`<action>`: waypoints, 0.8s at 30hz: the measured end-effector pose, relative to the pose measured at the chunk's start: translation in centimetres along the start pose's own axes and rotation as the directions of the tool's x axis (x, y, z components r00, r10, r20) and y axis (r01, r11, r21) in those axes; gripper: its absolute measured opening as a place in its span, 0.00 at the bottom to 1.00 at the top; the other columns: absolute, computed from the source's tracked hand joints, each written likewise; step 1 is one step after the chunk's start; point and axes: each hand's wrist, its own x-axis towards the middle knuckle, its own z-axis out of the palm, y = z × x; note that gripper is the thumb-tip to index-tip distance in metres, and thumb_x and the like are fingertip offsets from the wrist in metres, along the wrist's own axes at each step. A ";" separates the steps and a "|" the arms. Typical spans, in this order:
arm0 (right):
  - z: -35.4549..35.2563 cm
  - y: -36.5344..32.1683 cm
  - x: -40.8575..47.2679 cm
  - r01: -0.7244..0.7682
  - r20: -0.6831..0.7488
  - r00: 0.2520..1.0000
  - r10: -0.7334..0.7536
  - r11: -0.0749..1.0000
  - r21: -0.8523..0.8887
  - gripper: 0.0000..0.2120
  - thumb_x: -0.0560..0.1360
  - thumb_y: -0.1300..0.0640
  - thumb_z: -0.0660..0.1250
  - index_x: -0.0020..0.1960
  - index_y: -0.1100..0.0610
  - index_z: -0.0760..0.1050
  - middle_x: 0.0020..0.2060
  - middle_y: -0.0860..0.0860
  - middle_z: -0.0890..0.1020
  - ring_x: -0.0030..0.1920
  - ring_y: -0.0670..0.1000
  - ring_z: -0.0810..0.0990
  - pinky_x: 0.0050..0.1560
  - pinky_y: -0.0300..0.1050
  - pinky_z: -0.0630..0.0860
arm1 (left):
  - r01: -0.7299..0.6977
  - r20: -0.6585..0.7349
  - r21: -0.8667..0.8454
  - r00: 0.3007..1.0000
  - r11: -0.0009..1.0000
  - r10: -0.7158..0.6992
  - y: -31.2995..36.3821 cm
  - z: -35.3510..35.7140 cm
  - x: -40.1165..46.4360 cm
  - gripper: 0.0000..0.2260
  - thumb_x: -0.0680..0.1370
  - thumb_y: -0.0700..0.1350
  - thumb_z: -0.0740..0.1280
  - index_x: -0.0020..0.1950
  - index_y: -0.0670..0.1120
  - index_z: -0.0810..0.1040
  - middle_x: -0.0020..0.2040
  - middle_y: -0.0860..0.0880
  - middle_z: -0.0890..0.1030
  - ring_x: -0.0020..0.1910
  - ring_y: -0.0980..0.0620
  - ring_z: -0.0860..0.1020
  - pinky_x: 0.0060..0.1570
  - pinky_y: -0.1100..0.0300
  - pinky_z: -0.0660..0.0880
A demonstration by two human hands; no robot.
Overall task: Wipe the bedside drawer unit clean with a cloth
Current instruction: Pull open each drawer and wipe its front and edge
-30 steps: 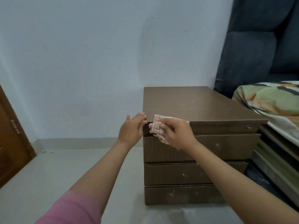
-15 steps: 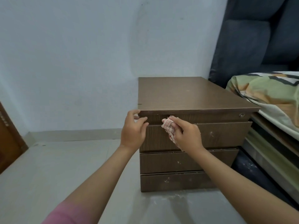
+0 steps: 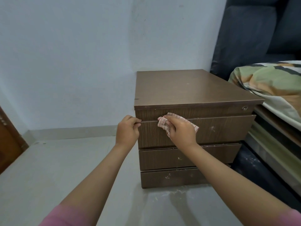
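A brown wooden bedside drawer unit (image 3: 184, 88) with three drawers stands against the pale wall. White specks mark its drawer fronts. My right hand (image 3: 180, 131) presses a crumpled pink-checked cloth (image 3: 162, 122) against the top drawer front (image 3: 219, 129), at its upper edge. My left hand (image 3: 127, 132) grips the left corner of that top drawer, fingers curled over its upper edge. The top drawer stands slightly out from the unit.
A bed with a patterned pillow (image 3: 273, 80) and dark headboard (image 3: 254, 33) sits right of the unit. A wooden door (image 3: 8, 141) is at the far left. Grey floor (image 3: 57, 168) lies in front, with white dust near the unit's base.
My right hand with the cloth has come down from the unit's top front edge to the top drawer's upper edge. My left hand has closed on the drawer's left corner. The view has tilted down.
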 end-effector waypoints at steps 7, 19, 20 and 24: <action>2.7 -4.2 0.1 -0.071 -0.051 0.996 0.070 0.998 -0.002 0.16 0.69 0.70 0.68 0.55 0.61 0.80 0.49 0.58 0.84 0.52 0.57 0.82 0.47 0.51 0.80 | 0.023 0.011 -0.040 1.000 0.999 -0.022 0.3 -0.7 -0.6 0.05 0.70 0.32 0.70 0.43 0.40 0.83 0.38 0.45 0.79 0.36 0.55 0.74 0.38 0.75 0.65; 0.9 -2.5 -1.8 -0.156 -0.091 0.984 0.156 0.988 0.008 0.14 0.71 0.70 0.67 0.55 0.61 0.80 0.53 0.57 0.82 0.58 0.55 0.79 0.57 0.48 0.75 | 0.043 0.042 -0.060 0.998 0.997 -0.040 1.4 -1.9 -1.7 0.04 0.71 0.33 0.70 0.43 0.39 0.82 0.38 0.47 0.78 0.36 0.57 0.73 0.36 0.77 0.64; 0.4 -2.2 -1.8 -0.167 -0.089 0.982 0.167 0.986 0.004 0.14 0.72 0.69 0.67 0.56 0.61 0.80 0.54 0.57 0.82 0.59 0.55 0.79 0.57 0.47 0.74 | 0.045 0.047 -0.058 0.998 0.997 -0.043 1.5 -2.0 -1.8 0.04 0.71 0.33 0.70 0.43 0.39 0.82 0.38 0.47 0.77 0.36 0.57 0.72 0.37 0.76 0.64; -1.4 -1.0 -1.7 -0.243 -0.072 0.968 0.242 0.970 0.001 0.12 0.75 0.65 0.65 0.58 0.59 0.79 0.54 0.55 0.82 0.58 0.53 0.79 0.56 0.44 0.74 | 0.057 0.059 -0.056 0.997 0.997 -0.053 1.6 -2.1 -1.8 0.04 0.72 0.34 0.69 0.44 0.39 0.82 0.39 0.47 0.77 0.37 0.54 0.74 0.37 0.73 0.65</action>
